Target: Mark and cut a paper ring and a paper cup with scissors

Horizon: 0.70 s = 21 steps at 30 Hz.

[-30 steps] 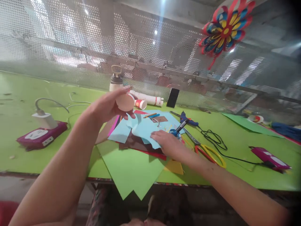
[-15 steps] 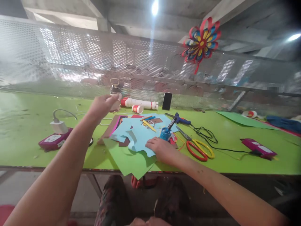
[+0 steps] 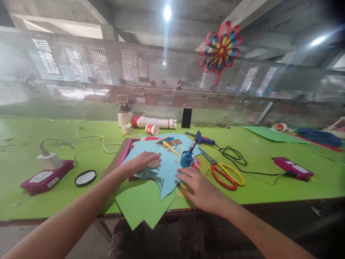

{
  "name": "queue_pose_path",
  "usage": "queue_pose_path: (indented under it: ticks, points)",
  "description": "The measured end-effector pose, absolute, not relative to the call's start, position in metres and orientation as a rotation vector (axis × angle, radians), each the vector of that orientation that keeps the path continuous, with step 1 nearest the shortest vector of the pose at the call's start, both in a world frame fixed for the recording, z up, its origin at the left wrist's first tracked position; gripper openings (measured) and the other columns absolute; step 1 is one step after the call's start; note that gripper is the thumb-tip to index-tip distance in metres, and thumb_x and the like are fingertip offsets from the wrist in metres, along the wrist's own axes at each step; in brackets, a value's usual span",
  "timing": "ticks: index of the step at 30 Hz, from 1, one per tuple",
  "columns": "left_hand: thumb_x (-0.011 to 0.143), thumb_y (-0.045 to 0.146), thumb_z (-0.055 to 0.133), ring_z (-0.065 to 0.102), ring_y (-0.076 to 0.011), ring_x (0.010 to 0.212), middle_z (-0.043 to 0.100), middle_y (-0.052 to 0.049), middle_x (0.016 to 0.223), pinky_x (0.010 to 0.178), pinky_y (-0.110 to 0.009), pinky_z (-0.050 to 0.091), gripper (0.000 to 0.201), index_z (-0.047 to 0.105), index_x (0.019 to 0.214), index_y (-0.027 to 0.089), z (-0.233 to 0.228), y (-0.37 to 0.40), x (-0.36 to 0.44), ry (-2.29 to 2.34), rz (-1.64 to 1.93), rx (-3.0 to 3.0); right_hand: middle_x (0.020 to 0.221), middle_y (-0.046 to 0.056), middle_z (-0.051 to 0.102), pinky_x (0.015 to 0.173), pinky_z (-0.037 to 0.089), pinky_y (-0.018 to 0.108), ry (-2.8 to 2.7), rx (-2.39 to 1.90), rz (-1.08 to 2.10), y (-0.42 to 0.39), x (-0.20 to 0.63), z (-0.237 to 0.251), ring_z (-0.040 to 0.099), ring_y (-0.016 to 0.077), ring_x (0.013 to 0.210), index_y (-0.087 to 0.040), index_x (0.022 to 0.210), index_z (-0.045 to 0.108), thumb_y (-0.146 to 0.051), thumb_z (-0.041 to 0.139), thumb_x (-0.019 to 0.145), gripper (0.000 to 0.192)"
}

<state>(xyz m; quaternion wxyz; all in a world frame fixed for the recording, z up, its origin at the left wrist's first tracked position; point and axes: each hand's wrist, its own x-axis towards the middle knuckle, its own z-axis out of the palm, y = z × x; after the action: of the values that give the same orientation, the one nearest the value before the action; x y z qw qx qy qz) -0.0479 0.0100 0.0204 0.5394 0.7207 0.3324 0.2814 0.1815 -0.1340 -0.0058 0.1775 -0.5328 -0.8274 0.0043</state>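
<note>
My left hand (image 3: 144,162) is over the light blue paper (image 3: 164,176), its fingers curled round a small pale round object (image 3: 154,164) that they partly cover; I cannot make out its kind. At the right edge of the blue paper rests my right hand (image 3: 199,185), fingers apart and holding nothing, just in front of a small blue pot (image 3: 187,159) with a dark marker (image 3: 193,145) standing in it. Green paper sheets (image 3: 142,203) lie beneath, with their pointed corners past the table edge. Right of the pot are scissors (image 3: 225,176) with red and yellow handles.
Behind lie a blue glue gun (image 3: 203,138), paper cup (image 3: 152,129), spray bottle (image 3: 124,116), white-red tube (image 3: 155,123) and phone (image 3: 186,118). A purple power strip (image 3: 47,177) and black-rimmed disc (image 3: 85,178) are left; another purple block (image 3: 293,168) is right.
My left hand has come back from the bottle at the rear down onto the blue paper. My right hand's fingers have spread, and the blue paper has shifted. The view has turned slightly right.
</note>
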Motion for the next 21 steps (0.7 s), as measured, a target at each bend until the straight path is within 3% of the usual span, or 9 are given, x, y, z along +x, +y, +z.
queue_pose_path:
  ticks: [2,6,11,21]
  points:
    - [0.080,0.056,0.070,0.061,-0.0224,0.071,0.073,-0.007,0.076,0.065,-0.028,0.047,0.040,0.076,0.071,0.018,0.015,0.015,-0.053,0.807,0.659,1.672,0.134,0.011,0.063,0.108,0.047,0.049,-2.152,-1.631,0.051,-0.145,0.203,-0.006,0.057,0.0264,0.126,-0.017,0.122,0.064,-0.009,0.064,0.092,0.032]
    - [0.077,0.053,0.075,0.065,-0.0226,0.075,0.075,-0.009,0.080,0.068,-0.027,0.048,0.037,0.078,0.076,0.016,0.013,0.016,-0.057,0.782,0.608,1.557,0.124,0.010,0.066,0.083,0.060,0.042,-1.768,-1.884,0.116,-0.126,0.232,-0.009,0.069,0.0217,0.098,-0.018,0.129,0.059,-0.029,0.062,0.098,0.033]
    - [0.080,0.058,0.069,0.070,-0.0254,0.076,0.075,-0.012,0.079,0.070,-0.031,0.052,0.048,0.074,0.095,0.012,0.005,0.016,-0.063,0.760,0.659,1.303,0.121,0.008,0.066,0.085,0.058,0.044,-1.653,-1.970,0.201,-0.072,0.224,-0.016,0.068,0.0232,0.100,-0.017,0.126,0.061,-0.035,0.064,0.096,0.034]
    - [0.080,0.057,0.070,0.070,-0.0224,0.065,0.075,-0.012,0.074,0.060,-0.030,0.054,0.049,0.068,0.099,0.012,0.002,0.013,-0.056,0.757,0.734,1.025,0.118,0.008,0.068,0.084,0.058,0.043,-1.705,-1.857,0.297,-0.051,0.192,0.011,0.069,0.0223,0.098,-0.017,0.121,0.063,-0.035,0.064,0.097,0.030]
